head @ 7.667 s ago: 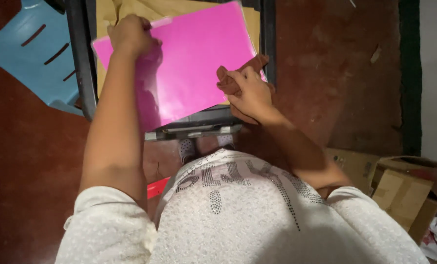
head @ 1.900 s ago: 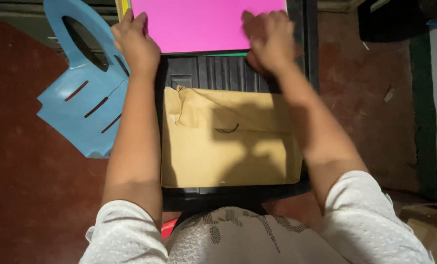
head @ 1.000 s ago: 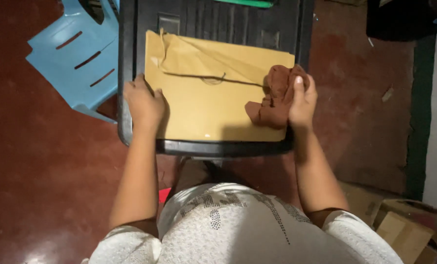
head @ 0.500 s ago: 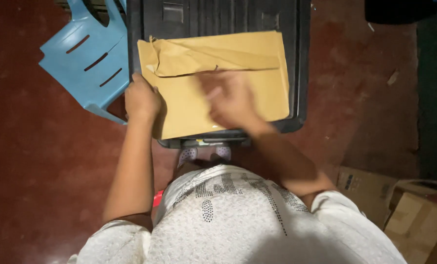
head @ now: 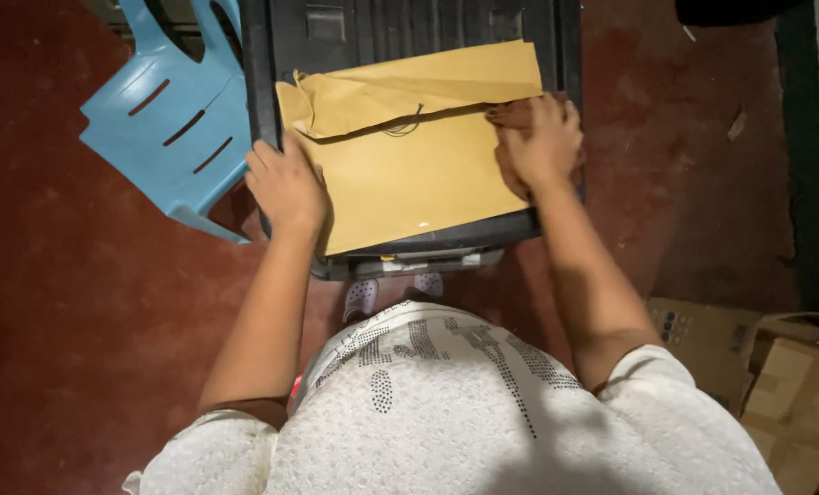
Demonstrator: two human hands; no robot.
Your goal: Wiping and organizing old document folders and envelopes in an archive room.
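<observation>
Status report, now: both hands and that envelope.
Left hand flat on brown envelope's left edge. Right hand presses brown cloth at its right edge. Envelope flap folded open, lying on black table.

A matt brown paper envelope [head: 409, 160] lies on a ribbed black plastic stool [head: 409, 27], beside smooth blue plastic chair [head: 176, 128].

Blue plastic chair [head: 176, 128]; cardboard boxes [head: 776, 394].

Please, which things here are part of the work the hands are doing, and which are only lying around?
In use:
left hand on the brown envelope
right hand pressing a brown cloth
black table beneath

Lying about:
blue plastic chair
cardboard boxes
</observation>
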